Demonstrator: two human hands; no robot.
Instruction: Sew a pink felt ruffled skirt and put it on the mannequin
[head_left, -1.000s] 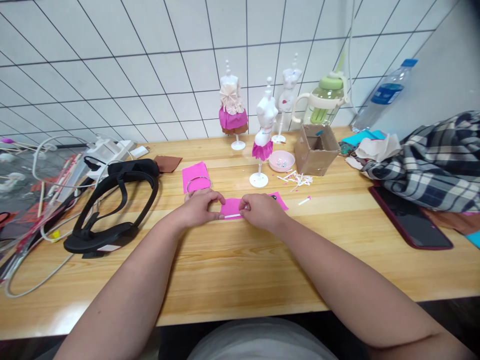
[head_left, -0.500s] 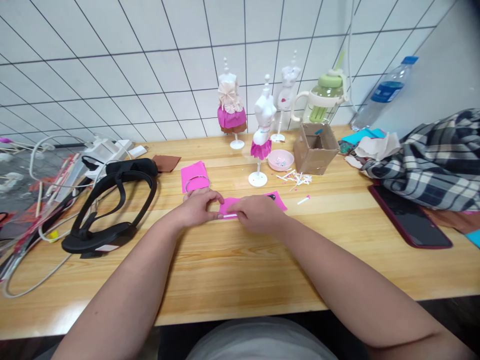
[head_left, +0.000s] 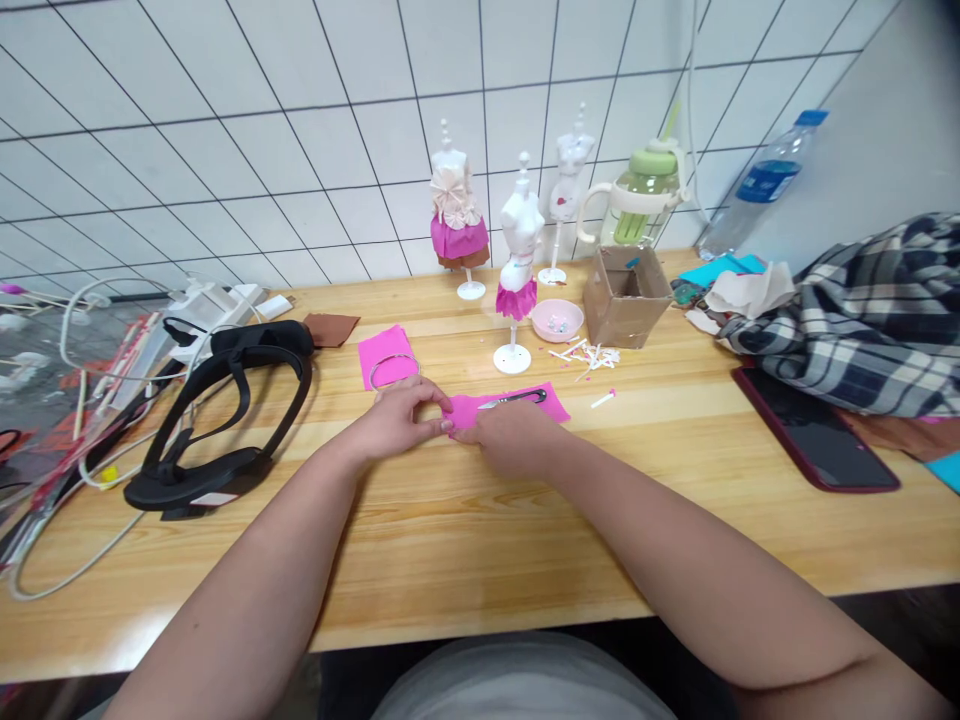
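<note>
A pink sheet [head_left: 525,409] lies flat on the wooden table [head_left: 480,540], with small scissors [head_left: 516,399] resting on top of it. My left hand [head_left: 397,418] pinches the sheet's left corner with its fingertips. My right hand [head_left: 511,437] lies knuckles-up on the sheet's near left edge, its fingers meeting those of the left hand. The part of the sheet under my right hand is hidden. Just beyond my left hand is a second pink sheet [head_left: 381,347] with a thin metal ring [head_left: 394,371] on it.
Three small dress forms stand behind: one in a pink skirt [head_left: 517,262], one in a cream and pink dress [head_left: 454,215], one bare [head_left: 567,190]. Nearby are a pink bowl [head_left: 557,320], cardboard box [head_left: 627,296], white scraps [head_left: 592,356], black headset [head_left: 225,410], phone [head_left: 816,441] and plaid cloth [head_left: 862,310].
My right hand has slid left along the sheet's near edge up to my left hand, covering the white strip seen earlier and uncovering the scissors. My left hand stayed put.
</note>
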